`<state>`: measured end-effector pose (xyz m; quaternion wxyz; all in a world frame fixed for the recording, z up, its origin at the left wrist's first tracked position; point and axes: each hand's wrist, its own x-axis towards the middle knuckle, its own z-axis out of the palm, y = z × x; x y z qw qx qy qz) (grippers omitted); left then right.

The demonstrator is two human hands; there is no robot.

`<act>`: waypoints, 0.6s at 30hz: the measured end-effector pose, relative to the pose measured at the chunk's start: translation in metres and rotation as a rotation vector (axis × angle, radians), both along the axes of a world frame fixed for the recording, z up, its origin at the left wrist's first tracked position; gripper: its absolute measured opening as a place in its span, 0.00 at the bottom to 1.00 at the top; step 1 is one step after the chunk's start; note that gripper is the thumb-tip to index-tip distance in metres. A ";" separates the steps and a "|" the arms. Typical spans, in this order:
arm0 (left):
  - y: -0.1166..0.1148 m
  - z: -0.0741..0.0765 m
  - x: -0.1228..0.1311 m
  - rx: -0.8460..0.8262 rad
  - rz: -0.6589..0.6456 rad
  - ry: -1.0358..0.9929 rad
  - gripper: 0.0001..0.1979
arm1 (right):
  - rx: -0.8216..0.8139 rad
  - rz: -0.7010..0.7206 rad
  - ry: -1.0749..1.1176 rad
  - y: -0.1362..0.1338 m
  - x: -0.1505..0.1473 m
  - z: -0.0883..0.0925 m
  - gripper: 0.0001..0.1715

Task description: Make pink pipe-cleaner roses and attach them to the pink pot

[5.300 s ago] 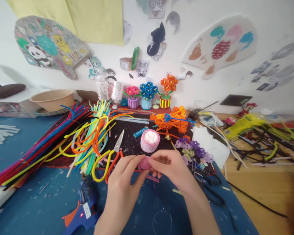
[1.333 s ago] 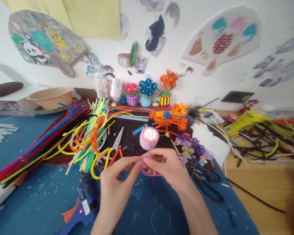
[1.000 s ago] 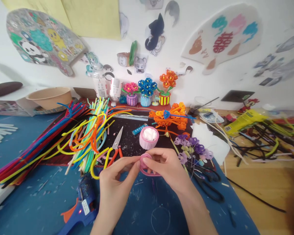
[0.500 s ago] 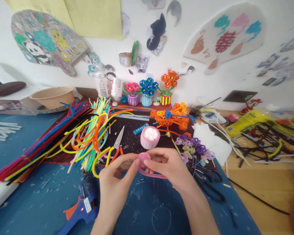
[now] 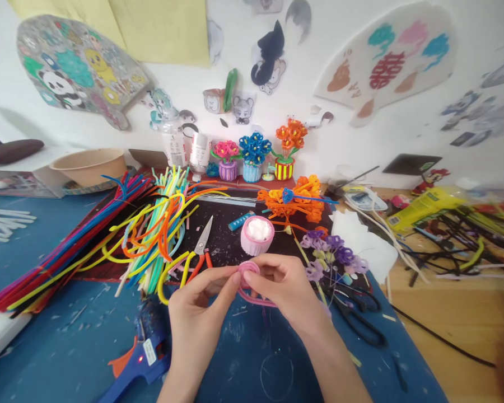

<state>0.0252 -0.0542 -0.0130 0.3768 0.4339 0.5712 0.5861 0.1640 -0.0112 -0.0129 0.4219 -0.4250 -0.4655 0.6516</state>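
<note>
Between the fingers of the left hand (image 5: 195, 307) and right hand (image 5: 289, 288), a coiled pink strip (image 5: 250, 265) is pinched from both sides, its tail curving below the right fingers. Just beyond them stands a pink pot (image 5: 256, 239) with white filling (image 5: 259, 228). Scissors (image 5: 200, 247) lie to their left, purple flowers (image 5: 343, 256) to their right; a blue glue gun (image 5: 146, 352) rests on the surface (image 5: 235, 366) nearer the person.

hands (image 5: 195, 308) 2 | pink coil (image 5: 249, 265) 1 | potted bouquets (image 5: 255, 151) 3
</note>
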 end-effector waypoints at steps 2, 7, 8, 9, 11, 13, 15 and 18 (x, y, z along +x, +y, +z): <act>0.000 0.000 0.000 0.003 0.006 0.022 0.04 | 0.003 -0.003 0.003 -0.001 0.000 0.000 0.11; 0.000 0.001 0.001 0.010 0.009 0.038 0.04 | 0.015 -0.010 -0.022 -0.001 -0.001 0.000 0.10; 0.000 0.001 0.001 0.011 0.010 0.041 0.03 | 0.017 -0.010 -0.028 -0.001 -0.001 0.000 0.10; -0.001 0.001 0.000 0.010 0.011 0.045 0.03 | 0.019 -0.009 -0.032 -0.001 -0.001 0.000 0.10; -0.001 0.001 0.000 0.011 0.014 0.056 0.03 | 0.026 -0.008 -0.039 -0.001 -0.001 0.000 0.10; -0.001 0.001 0.000 0.014 0.013 0.060 0.03 | 0.040 -0.014 -0.037 -0.002 -0.001 0.000 0.10; -0.001 0.001 0.000 0.017 0.005 0.062 0.03 | 0.048 -0.023 -0.031 -0.002 -0.001 0.000 0.10; -0.001 0.001 -0.001 0.011 -0.001 0.063 0.03 | 0.037 -0.022 -0.029 -0.002 -0.002 0.001 0.10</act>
